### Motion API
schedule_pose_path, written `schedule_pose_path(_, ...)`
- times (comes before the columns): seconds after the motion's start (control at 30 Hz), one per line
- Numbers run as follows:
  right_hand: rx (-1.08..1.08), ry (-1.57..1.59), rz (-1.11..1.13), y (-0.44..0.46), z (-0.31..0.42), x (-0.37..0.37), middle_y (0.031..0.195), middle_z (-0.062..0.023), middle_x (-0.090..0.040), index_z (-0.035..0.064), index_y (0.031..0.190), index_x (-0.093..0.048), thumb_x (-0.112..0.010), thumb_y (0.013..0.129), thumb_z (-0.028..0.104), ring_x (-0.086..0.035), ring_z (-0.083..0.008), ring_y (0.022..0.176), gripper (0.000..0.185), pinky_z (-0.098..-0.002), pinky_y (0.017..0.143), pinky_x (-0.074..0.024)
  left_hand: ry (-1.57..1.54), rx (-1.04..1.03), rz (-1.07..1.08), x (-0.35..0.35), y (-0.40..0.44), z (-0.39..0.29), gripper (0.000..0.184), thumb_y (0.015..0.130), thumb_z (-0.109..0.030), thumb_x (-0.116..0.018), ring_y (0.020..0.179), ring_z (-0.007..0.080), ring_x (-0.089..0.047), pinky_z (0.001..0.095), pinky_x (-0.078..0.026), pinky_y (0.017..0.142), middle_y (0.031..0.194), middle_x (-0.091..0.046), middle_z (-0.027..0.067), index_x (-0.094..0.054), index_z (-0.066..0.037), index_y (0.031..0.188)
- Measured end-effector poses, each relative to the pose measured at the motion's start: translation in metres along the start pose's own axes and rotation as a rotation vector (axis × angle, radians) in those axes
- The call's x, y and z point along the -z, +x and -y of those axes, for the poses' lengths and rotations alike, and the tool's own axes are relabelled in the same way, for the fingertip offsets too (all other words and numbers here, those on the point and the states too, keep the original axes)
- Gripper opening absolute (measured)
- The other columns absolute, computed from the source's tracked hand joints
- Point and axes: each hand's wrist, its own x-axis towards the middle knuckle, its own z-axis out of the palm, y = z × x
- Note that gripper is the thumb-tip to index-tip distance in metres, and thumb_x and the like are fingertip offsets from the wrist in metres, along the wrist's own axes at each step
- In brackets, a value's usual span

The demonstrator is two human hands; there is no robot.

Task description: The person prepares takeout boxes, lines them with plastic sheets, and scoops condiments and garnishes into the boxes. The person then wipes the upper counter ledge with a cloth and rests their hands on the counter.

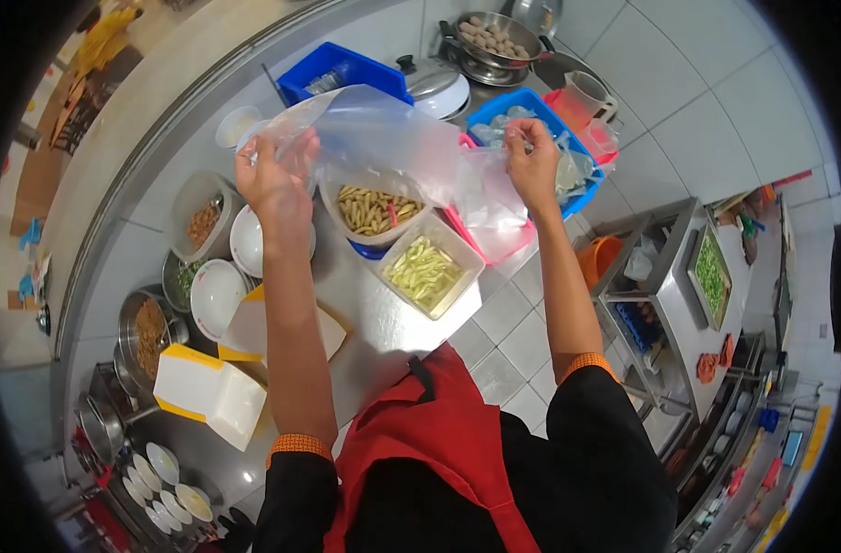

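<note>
Left hand point(278, 173): raised over the worktop point(370, 318), fingers curled on the edge of a clear bag point(379, 129); grip narrow. The bag spreads sideways from this hand toward the right hand point(531, 164), above the rear part of the brown food tub point(376, 210).

Right hand: raised beside the light-blue basket point(582, 198), fingers bent and drawn in. Cannot tell whether they are closed on any plastic. More clear plastic point(488, 189) lies over a pink tray point(508, 247), below and to the image-left of this hand.

Below the bag: brown food tub, holding elongated pieces, with a red item among them. Just beside it, nearer the wearer, a green food tub point(424, 272) holds pale green strips; it is near the worktop edge.

Image-left of the tubs: white bowl point(219, 300), a food container point(202, 221) with brown contents, and a steel bowl point(148, 336) of shredded-looking brown food. Yellow-edged white box point(208, 392) stands nearer the wearer.

Rear: dark-blue bin point(333, 69), white lidded pot point(437, 90), and a pan point(494, 44) heaped with round pieces. Clear pitcher point(586, 97) stands behind the light-blue basket, which holds plastic-wrapped items.
</note>
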Motion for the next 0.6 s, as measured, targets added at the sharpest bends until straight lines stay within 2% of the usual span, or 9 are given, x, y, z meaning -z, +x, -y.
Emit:
schedule_pose_path(0.07,0.117,-0.057,-0.012,0.002,-0.013,-0.009,0.078,-0.0064,-0.062,0.0010,0.094,-0.059,-0.059,0.088,0.011,-0.059,-0.0157,0.067,0.012,-0.0288,0.062,-0.0483,0.046,-0.014,-0.076,0.021,0.004,-0.009,0.027,0.091,-0.010,-0.053,0.086,0.0355,-0.063,0.0411,-0.058,0.070,0.106,-0.055,0.0206,-0.033,-0.002,0.107)
schedule_pose_path(0.17,0.134,-0.310,0.226,-0.001,-0.053,-0.019,0.092,-0.0132,-0.063,-0.0001,0.104,-0.056,-0.062,0.084,0.010,-0.061,-0.0223,0.078,0.023,-0.0315,0.068,-0.0485,0.034,-0.033,-0.064,0.044,0.001,-0.022,0.026,0.091,-0.010,-0.052,0.087,0.0353,-0.063,0.0408,-0.058,0.069,0.107,-0.056,0.0198,-0.033,-0.003,0.108)
schedule_pose_path(0.23,0.588,-0.617,0.154,-0.001,-0.068,-0.035,0.097,-0.0205,-0.060,-0.0014,0.105,-0.054,-0.059,0.081,0.009,-0.059,-0.0343,0.084,0.027,-0.0368,0.073,-0.0480,0.018,-0.053,-0.059,0.059,-0.001,-0.023,0.025,0.092,-0.011,-0.051,0.087,0.0352,-0.063,0.0403,-0.058,0.068,0.107,-0.056,0.0192,-0.034,-0.003,0.108)
schedule_pose_path(0.33,0.603,-0.488,-0.023,-0.012,0.017,-0.040,0.103,-0.0224,-0.055,-0.0018,0.114,-0.048,-0.059,0.079,0.008,-0.057,-0.0335,0.090,0.038,-0.0364,0.077,-0.0467,-0.023,-0.059,-0.080,0.074,-0.015,-0.033,0.023,0.093,-0.013,-0.050,0.089,0.0314,-0.064,0.0377,-0.058,0.070,0.108,-0.057,0.0161,-0.039,-0.003,0.111)
schedule_pose_path(0.37,0.199,-0.069,0.035,-0.031,0.039,-0.051,0.098,-0.0189,-0.057,-0.0016,0.108,-0.048,-0.059,0.082,0.010,-0.058,-0.0286,0.088,0.031,-0.0361,0.076,-0.0469,-0.054,-0.045,-0.093,0.081,-0.021,-0.039,0.023,0.094,-0.014,-0.049,0.091,0.0278,-0.065,0.0356,-0.058,0.071,0.109,-0.059,0.0136,-0.043,-0.002,0.114)
schedule_pose_path(0.4,0.015,0.161,0.204,-0.049,0.052,-0.054,0.097,-0.0152,-0.057,0.0012,0.102,-0.046,-0.058,0.088,0.017,-0.060,-0.0236,0.084,0.025,-0.0351,0.073,-0.0493,-0.047,-0.063,-0.111,0.089,-0.026,-0.044,0.023,0.094,-0.014,-0.049,0.091,0.0278,-0.065,0.0356,-0.058,0.071,0.109,-0.059,0.0136,-0.043,-0.002,0.114)
schedule_pose_path(0.43,-0.389,0.618,0.542,-0.079,0.095,-0.056,0.097,-0.0143,-0.057,0.0051,0.103,-0.040,-0.052,0.095,0.032,-0.062,-0.0219,0.077,0.030,-0.0330,0.070,-0.0517,-0.111,-0.069,-0.097,0.100,-0.032,-0.048,0.024,0.095,-0.015,-0.048,0.090,0.0266,-0.065,0.0348,-0.058,0.071,0.109,-0.059,0.0121,-0.044,-0.003,0.115)
schedule_pose_path(0.5,-0.791,0.965,0.859,-0.128,0.127,-0.074,0.107,-0.0170,-0.056,0.0130,0.113,-0.031,-0.041,0.096,0.046,-0.064,-0.0245,0.082,0.039,-0.0355,0.074,-0.0532,-0.172,-0.094,-0.096,0.121,-0.046,-0.059,0.025,0.095,-0.016,-0.048,0.090,0.0254,-0.065,0.0339,-0.058,0.071,0.110,-0.059,0.0105,-0.045,-0.004,0.117)
schedule_pose_path(0.6,-0.991,1.202,0.925,-0.170,0.152,-0.110,0.112,-0.0159,-0.055,0.0152,0.111,-0.034,-0.045,0.097,0.033,-0.063,-0.0248,0.090,0.025,-0.0376,0.079,-0.0521,-0.182,-0.085,-0.139,0.156,-0.081,-0.074,0.029,0.095,-0.023,-0.049,0.087,0.0263,-0.065,0.0371,-0.057,0.066,0.112,-0.057,0.0085,-0.040,-0.010,0.121)
